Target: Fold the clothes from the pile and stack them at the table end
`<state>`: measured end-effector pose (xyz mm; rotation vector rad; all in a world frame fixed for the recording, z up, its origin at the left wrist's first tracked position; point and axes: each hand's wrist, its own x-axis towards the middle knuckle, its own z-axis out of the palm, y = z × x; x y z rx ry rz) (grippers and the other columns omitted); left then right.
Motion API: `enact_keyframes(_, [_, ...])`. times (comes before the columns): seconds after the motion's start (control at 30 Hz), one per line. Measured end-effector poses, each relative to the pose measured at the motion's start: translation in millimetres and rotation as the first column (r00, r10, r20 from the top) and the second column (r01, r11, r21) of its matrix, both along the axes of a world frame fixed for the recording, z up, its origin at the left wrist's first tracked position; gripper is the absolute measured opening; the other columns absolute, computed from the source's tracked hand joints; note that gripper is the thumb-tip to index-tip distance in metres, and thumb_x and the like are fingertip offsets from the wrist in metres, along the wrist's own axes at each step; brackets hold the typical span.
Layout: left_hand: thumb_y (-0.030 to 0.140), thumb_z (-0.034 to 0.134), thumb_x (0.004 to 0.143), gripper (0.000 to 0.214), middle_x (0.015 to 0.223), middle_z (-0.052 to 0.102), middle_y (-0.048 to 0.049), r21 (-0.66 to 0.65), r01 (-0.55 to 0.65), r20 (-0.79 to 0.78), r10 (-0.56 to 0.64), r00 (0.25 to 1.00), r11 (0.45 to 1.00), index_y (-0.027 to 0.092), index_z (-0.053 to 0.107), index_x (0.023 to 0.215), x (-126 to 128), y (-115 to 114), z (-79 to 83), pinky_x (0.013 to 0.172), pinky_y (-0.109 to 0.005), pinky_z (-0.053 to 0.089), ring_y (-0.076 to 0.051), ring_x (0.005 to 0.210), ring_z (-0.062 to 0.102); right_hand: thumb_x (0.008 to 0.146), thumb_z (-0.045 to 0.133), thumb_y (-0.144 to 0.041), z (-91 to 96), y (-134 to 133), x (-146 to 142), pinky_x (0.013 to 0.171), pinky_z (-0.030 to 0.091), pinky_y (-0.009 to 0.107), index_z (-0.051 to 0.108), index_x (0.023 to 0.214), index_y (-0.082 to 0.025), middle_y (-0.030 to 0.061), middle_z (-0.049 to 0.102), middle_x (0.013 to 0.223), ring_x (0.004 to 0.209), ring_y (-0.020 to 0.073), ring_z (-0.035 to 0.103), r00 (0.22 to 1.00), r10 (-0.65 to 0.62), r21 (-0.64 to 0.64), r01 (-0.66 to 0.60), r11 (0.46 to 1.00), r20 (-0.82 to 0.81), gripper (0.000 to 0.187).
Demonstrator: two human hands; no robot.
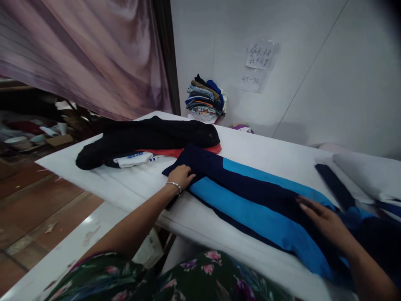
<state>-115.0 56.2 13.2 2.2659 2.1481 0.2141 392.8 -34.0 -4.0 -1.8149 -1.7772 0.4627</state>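
A navy and bright blue garment (250,196) lies stretched across the white table (131,184). My left hand (181,175), with a silver bracelet at the wrist, has its fingers curled on the garment's left end. My right hand (322,217) lies flat with fingers stretched out on the dark middle stripe near the right end. A black garment (140,138) lies behind, over a red piece (188,151) and a white piece with blue print (134,159).
A stack of folded clothes (205,100) stands against the white wall, with paper notes (258,62) taped above. A pink curtain (94,50) hangs at the left. White fabric (366,171) and a dark strip (335,184) lie at the right. Cluttered floor lies left.
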Motion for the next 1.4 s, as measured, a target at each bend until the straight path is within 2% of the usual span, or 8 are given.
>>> enact_keyframes(0.1, [0.046,0.049,0.083,0.037,0.107,0.063,-0.0117,0.053,-0.150,-0.074,0.153,0.985,0.987,0.018,0.065,0.101,-27,9,3.3,0.084,-0.035,0.044,-0.027,0.104,0.056,0.080,0.052,-0.059,-9.4,-44,-27,0.099,0.047,0.038,0.057,0.127,-0.027,0.0052,0.055,0.134,0.121,0.0273,0.052,0.986,0.162,-0.168,-0.164,0.972,-0.025,0.057])
enact_keyframes(0.3, [0.046,0.052,0.082,0.043,0.115,0.061,-0.0139,0.052,-0.191,-0.054,0.193,0.980,0.980,0.018,0.062,0.112,-41,13,-5.1,0.090,-0.039,0.042,-0.030,0.111,0.053,0.082,0.044,-0.061,-47.0,-82,-50,0.096,0.047,0.047,0.045,0.138,-0.026,0.0070,0.045,0.142,0.124,0.0310,0.049,0.984,-0.040,0.013,0.039,0.999,0.174,0.065])
enact_keyframes(0.57, [0.046,0.062,0.074,0.043,0.106,0.067,-0.0109,-0.136,-0.324,0.153,0.343,0.927,0.936,0.018,0.061,0.106,-46,22,-3.5,0.081,-0.032,0.046,-0.027,0.100,0.061,0.084,0.044,-0.059,-48.5,-90,-59,0.079,0.055,0.043,0.047,0.136,-0.027,0.0085,0.058,0.129,0.108,0.0323,0.060,0.978,-0.146,0.078,0.136,0.988,0.148,0.061])
enact_keyframes(0.73, [0.036,0.061,0.076,0.028,0.104,0.067,-0.0057,0.008,-0.403,0.284,0.385,0.878,0.915,0.022,0.060,0.100,-52,24,-2.2,0.079,-0.029,0.046,-0.022,0.098,0.062,0.083,0.046,-0.060,-47.0,-85,-49,0.065,0.057,0.035,0.051,0.133,-0.026,0.0087,0.060,0.127,0.078,0.0242,0.069,0.983,-0.168,0.009,0.168,0.986,0.077,0.061])
enact_keyframes(1.03, [0.046,0.054,0.080,0.054,0.110,0.066,-0.0125,-0.141,-0.345,0.291,0.372,0.882,0.928,0.015,0.052,0.123,-66,25,-11.1,0.083,-0.030,0.048,-0.023,0.097,0.064,0.087,0.040,-0.055,-52.1,-75,-54,0.097,0.046,0.045,0.058,0.125,-0.023,0.0079,0.061,0.123,0.114,0.0272,0.056,0.979,-0.112,0.056,0.104,0.993,0.171,0.053])
enact_keyframes(1.13, [0.052,0.047,0.080,0.061,0.119,0.061,-0.0185,0.046,-0.300,0.199,0.285,0.938,0.953,0.008,0.051,0.123,-61,18,2.3,0.091,-0.037,0.045,-0.028,0.108,0.058,0.090,0.041,-0.048,-45.2,-75,-63,0.099,0.045,0.045,0.059,0.123,-0.022,0.0076,0.062,0.122,0.114,0.0258,0.056,0.985,-0.092,0.095,0.079,0.992,0.145,0.046])
enact_keyframes(1.23, [0.052,0.040,0.079,0.057,0.121,0.059,-0.0166,0.305,-0.057,0.076,0.035,0.997,0.951,0.011,0.053,0.118,-41,14,12.9,0.098,-0.041,0.040,-0.030,0.115,0.052,0.091,0.043,-0.040,-36.5,-74,-73,0.097,0.046,0.046,0.059,0.122,-0.021,0.0089,0.064,0.120,0.112,0.0260,0.057,0.985,-0.081,0.154,0.057,0.986,0.153,0.040])
enact_keyframes(1.4, [0.058,0.035,0.075,0.060,0.134,0.052,-0.0137,0.327,0.401,0.002,-0.425,0.905,0.856,0.021,0.054,0.117,28,16,0.9,0.106,-0.041,0.033,-0.029,0.129,0.042,0.090,0.047,-0.033,-19.0,-76,-85,0.096,0.046,0.048,0.056,0.126,-0.019,0.0105,0.061,0.123,0.113,0.0283,0.057,0.969,-0.057,0.216,0.004,0.976,0.241,0.040])
